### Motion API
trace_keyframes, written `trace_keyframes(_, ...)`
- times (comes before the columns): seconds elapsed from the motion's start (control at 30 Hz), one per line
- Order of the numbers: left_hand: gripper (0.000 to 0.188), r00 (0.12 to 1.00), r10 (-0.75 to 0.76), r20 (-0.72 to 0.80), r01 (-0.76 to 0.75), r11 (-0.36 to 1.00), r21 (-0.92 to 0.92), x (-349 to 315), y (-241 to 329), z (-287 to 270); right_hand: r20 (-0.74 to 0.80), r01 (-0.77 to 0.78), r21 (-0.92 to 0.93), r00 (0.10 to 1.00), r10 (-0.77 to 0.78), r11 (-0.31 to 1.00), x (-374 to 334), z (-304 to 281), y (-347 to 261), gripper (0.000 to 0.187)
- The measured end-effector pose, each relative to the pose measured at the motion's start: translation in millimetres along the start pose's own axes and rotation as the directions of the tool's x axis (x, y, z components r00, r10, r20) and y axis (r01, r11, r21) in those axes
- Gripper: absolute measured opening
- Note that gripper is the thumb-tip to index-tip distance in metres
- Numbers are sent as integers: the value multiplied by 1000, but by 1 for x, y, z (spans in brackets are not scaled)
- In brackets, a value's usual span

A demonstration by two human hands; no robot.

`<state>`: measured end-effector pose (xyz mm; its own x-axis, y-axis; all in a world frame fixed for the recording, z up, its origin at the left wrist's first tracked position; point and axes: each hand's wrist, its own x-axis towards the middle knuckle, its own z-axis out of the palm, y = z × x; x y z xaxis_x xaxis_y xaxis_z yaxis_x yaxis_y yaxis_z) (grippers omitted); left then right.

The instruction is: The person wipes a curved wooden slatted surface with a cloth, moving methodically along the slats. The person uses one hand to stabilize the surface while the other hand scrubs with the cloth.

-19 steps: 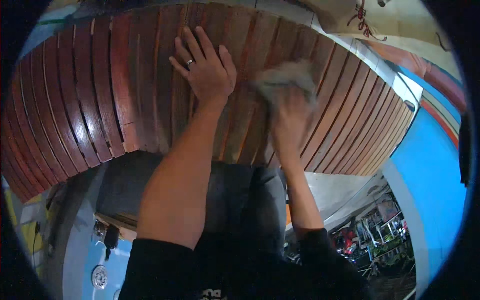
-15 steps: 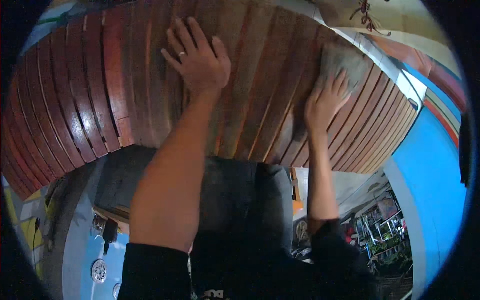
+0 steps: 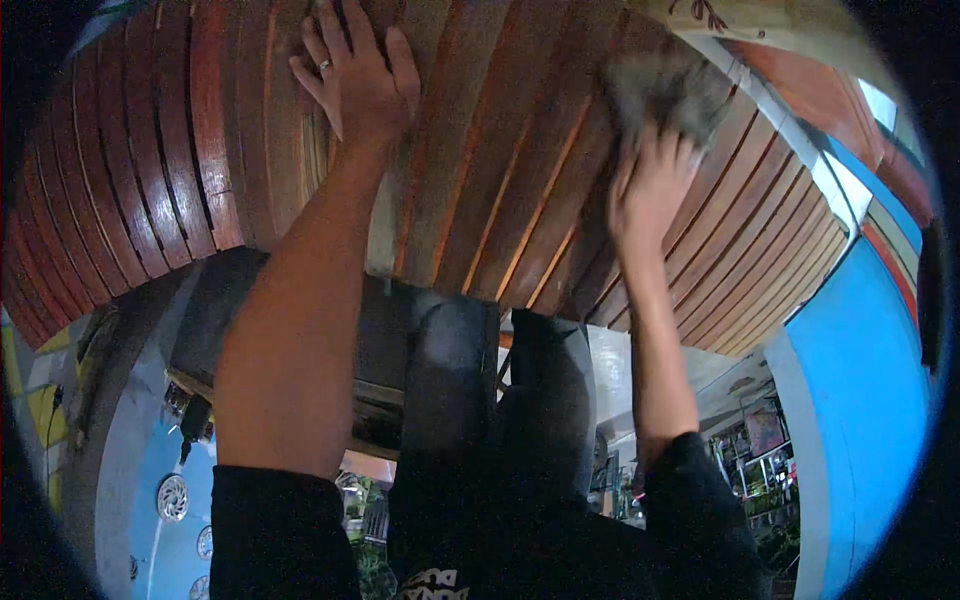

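Note:
In front of me spreads a surface of narrow reddish-brown wooden slats (image 3: 495,160), with gaps between them. My left hand (image 3: 362,85) lies flat on the slats at the far middle, fingers spread, a ring on one finger, holding nothing. Farther right, my right hand (image 3: 655,185) holds a greyish cloth (image 3: 665,90) under its fingertips against the wood. Motion smears the cloth and the fingers, so the exact grip is hard to make out.
Glossier red slats (image 3: 130,160) curve away on the left. A pale strip (image 3: 835,180) edges the slats at far right, beside a blue panel (image 3: 860,400). My legs (image 3: 450,370) are below the near edge. Cluttered shelves (image 3: 765,470) stand at lower right.
My left hand has shifted slightly left and farther away along the slats. The cloth under my right hand has moved a little left, and its shape has altered. My view has tilted slightly.

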<state>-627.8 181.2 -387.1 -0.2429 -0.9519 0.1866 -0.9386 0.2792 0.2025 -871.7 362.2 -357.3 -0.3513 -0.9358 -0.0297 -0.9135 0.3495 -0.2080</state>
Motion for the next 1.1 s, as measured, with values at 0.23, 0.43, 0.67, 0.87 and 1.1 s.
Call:
trace_keyframes(0.23,64,994,75,-73,-71,995,67,-3,-4,20,-126,210,67,971,-201,975,62,24,-83,49)
trace_keyframes(0.43,65,998,50,-26,-48,996,71,2,0,4,190,218,235,945,-264,947,-77,1,-20,47)
trace_keyframes(0.67,65,997,75,-38,-72,995,68,-1,-4,10,-38,-8,15,999,8,1000,9,4,-77,50)
trace_keyframes(0.87,66,999,31,8,-31,999,36,-3,6,12,348,204,383,872,-345,901,-144,0,-103,55)
trace_keyframes(1.1,59,993,-80,81,72,992,102,-1,17,-12,175,-383,124,917,359,916,-112,-5,-65,58)
